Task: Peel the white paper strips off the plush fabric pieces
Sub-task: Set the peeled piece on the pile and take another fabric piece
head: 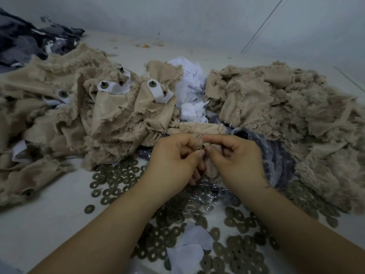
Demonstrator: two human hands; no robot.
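White worktable (49, 224) strewn with metal washers (114, 180), heaps of tan plush on both sides, peeled white strips (190, 91) piled between them. Left hand (173, 161) and right hand (235, 159) both pinch one small plush fabric piece (212, 167) at table centre, fingertips meeting at a small washer on it; no strip visible on this piece, may be hidden. Step looks like working the fastening. Next likely needs a firm pinch and pull; left pile (98, 107) holds pieces with strips (158, 93) on

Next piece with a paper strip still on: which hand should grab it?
Left, probably. The strip-bearing pieces are heaped left of centre, nearer the left hand. The right hand sits by the right pile, where no strips show. Both hands pinch the current piece.
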